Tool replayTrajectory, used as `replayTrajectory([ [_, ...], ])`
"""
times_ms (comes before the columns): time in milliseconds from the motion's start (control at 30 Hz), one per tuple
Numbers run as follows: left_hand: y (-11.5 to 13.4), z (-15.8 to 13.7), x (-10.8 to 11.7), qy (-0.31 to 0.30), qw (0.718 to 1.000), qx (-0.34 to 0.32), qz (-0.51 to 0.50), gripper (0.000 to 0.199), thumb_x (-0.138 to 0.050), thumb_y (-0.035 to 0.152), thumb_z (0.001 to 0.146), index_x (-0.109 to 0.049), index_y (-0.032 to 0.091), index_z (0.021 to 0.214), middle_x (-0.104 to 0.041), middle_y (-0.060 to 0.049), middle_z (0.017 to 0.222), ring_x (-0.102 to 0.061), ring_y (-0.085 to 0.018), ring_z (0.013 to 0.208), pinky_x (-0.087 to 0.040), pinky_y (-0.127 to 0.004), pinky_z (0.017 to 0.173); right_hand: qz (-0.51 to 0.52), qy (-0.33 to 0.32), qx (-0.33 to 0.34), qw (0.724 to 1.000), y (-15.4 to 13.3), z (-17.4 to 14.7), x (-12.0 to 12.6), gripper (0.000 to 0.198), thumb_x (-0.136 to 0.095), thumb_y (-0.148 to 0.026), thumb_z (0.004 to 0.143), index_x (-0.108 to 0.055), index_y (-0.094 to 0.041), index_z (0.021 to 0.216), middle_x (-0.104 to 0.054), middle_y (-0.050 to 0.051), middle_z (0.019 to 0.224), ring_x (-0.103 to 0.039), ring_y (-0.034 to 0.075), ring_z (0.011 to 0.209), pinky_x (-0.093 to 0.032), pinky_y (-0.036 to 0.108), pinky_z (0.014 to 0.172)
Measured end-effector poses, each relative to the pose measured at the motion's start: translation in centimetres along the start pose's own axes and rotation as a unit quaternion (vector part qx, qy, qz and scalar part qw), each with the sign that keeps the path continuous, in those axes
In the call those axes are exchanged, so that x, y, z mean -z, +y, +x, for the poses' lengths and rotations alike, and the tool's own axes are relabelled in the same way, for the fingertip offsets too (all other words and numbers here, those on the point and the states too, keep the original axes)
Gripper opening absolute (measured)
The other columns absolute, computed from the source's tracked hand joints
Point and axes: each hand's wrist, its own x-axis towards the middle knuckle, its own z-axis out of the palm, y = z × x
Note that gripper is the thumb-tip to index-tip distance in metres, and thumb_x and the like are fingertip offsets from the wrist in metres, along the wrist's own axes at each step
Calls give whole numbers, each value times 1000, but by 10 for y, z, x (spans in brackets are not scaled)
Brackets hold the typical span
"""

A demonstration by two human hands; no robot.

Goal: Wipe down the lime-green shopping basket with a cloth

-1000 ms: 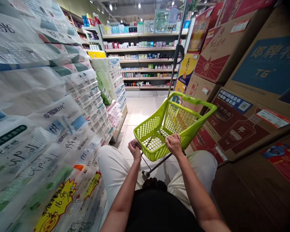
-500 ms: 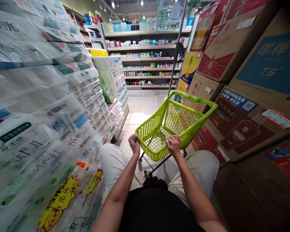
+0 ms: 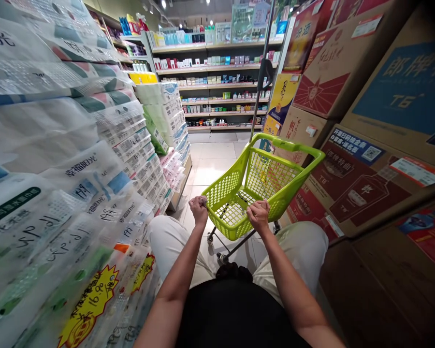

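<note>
A lime-green shopping cart [image 3: 235, 224] with a perforated plastic basket stands in front of my knees, its handle on the far side. My right hand [image 3: 258, 215] is closed over the near rim of the basket. At the basket's near left corner, my left hand [image 3: 198, 210] is closed with a small greyish crumpled thing, possibly a cloth, showing at its fingers. That hand touches or nearly touches the rim; I cannot tell which. The basket floor shows bare lattice.
Stacked packs of tissue paper [image 3: 83, 164] with handwritten prices rise close on the left. Stacked cardboard cartons [image 3: 362, 179] line the right. Beyond the cart, pale floor tiles [image 3: 210, 164] lead to shelves of small boxes and bottles [image 3: 217, 65]. A dark pole [image 3: 255, 108] rises behind the cart handle.
My left hand has shifted slightly left and up. The right hand stays on the rim, and the cart has barely moved in view. The whole view has shifted slightly.
</note>
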Motion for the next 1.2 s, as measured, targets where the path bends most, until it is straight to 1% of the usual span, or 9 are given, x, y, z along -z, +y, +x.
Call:
replayTrajectory([
  [67, 7, -14, 5, -49, 997, -46, 34, 26, -53, 0, 79, -68, 20, 87, -52, -7, 103, -58, -21, 96, -51, -40, 98, 6, 5, -4, 1000, -2, 0, -1, 37, -52, -27, 97, -52, -25, 61, -62, 0, 70, -55, 22, 96, -25, 44, 117],
  [233, 18, -93, 18, -140, 972, -153, 109, 33, -53, 1, 83, -73, 22, 97, -54, -10, 116, -56, -25, 106, -49, -41, 95, 16, 5, -4, 1000, 2, 0, 1, 37, -52, -27, 97, -52, -25, 60, -62, 0, 70, -55, 21, 94, -26, 44, 116],
  [300, 23, -92, 20, -162, 964, -160, 136, 35, -53, -1, 82, -73, 23, 98, -54, -11, 119, -54, -27, 112, -48, -43, 98, 15, 4, -4, 1000, 3, 0, 2, 37, -51, -27, 98, -52, -24, 60, -62, 0, 70, -55, 21, 94, -26, 44, 116],
  [500, 38, -13, 18, -134, 971, -61, 189, 36, -49, -6, 76, -70, 19, 90, -52, -13, 111, -52, -30, 111, -46, -47, 100, -1, 2, 1, 1000, -2, 1, -3, 38, -50, -28, 100, -51, -24, 62, -61, 0, 71, -56, 21, 96, -25, 43, 118],
  [567, 40, -26, 16, -136, 972, -70, 181, 34, -49, -6, 77, -70, 19, 88, -53, -13, 111, -52, -30, 111, -46, -48, 99, -1, 7, 1, 1000, -4, 1, -7, 38, -50, -28, 100, -51, -24, 63, -61, 0, 71, -56, 21, 96, -25, 43, 117],
  [700, 36, -108, 14, -134, 977, -111, 124, 39, -48, -2, 82, -74, 23, 99, -51, -13, 121, -51, -30, 114, -49, -48, 99, 7, 2, 4, 1000, -4, 1, -6, 38, -49, -29, 101, -52, -24, 63, -60, 1, 72, -56, 21, 96, -25, 44, 117],
  [767, 32, -134, 15, -139, 978, -123, 91, 49, -48, -4, 80, -74, 26, 109, -49, -11, 128, -50, -29, 120, -48, -48, 104, 9, -5, 3, 1000, -4, 1, -4, 39, -48, -30, 101, -53, -24, 63, -60, 1, 72, -56, 21, 97, -26, 44, 116],
  [1000, 21, -89, 11, -43, 994, -52, 88, 35, -53, 2, 84, -75, 22, 101, -51, -11, 113, -53, -29, 116, -48, -52, 107, 15, -5, -5, 1000, -7, -1, -4, 37, -48, -29, 100, -55, -25, 64, -62, 1, 73, -56, 22, 98, -24, 44, 118],
  [1200, 21, -126, 13, -111, 975, -153, 116, 51, -49, -4, 82, -76, 27, 112, -47, -12, 129, -49, -29, 122, -47, -47, 107, 40, -15, -3, 999, 2, 0, 0, 38, -49, -31, 98, -51, -25, 60, -61, 1, 71, -55, 23, 100, -23, 45, 117],
])
